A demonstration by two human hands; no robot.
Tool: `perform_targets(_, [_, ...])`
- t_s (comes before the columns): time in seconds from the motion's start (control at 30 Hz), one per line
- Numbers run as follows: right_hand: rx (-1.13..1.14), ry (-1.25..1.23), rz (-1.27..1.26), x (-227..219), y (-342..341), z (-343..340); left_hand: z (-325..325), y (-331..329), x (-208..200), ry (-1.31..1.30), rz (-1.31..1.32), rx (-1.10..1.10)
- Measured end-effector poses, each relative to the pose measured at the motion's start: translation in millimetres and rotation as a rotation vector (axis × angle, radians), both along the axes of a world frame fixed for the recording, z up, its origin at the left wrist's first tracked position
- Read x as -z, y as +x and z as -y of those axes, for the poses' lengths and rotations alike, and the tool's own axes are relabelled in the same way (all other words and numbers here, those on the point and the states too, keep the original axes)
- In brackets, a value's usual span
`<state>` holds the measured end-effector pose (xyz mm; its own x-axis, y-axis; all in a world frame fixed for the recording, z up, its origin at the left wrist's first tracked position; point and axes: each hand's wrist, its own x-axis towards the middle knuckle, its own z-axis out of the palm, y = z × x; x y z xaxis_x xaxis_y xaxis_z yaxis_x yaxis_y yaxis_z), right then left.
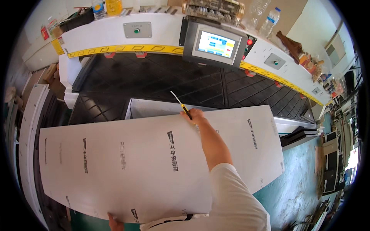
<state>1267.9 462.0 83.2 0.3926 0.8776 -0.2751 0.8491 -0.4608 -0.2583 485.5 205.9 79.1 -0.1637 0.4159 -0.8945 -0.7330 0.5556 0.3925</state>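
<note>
Right hand [196, 114] closed around a slim yellow-and-black tool [185, 110], pale tip pointing away; hand at the far edge of a large white board [150, 154]. Board lies flat in front of the person, printed face up, just before a black worktop [154, 73]. Left hand [115, 223] at the board's near edge, partly hidden; cannot tell if its fingers grip. Lit screen [216, 44] stands beyond the worktop.
</note>
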Motion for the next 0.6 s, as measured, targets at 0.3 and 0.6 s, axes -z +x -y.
perform_targets(0.3, [0.702, 0.691, -1.697, -32, -20, 109, -51, 17, 60, 0.172, -0.077, 0.114])
perform_targets(0.6, [0.600, 0.403, -1.692, -45, -99, 244, -142, 175, 32, 0.000, -0.533, 0.227])
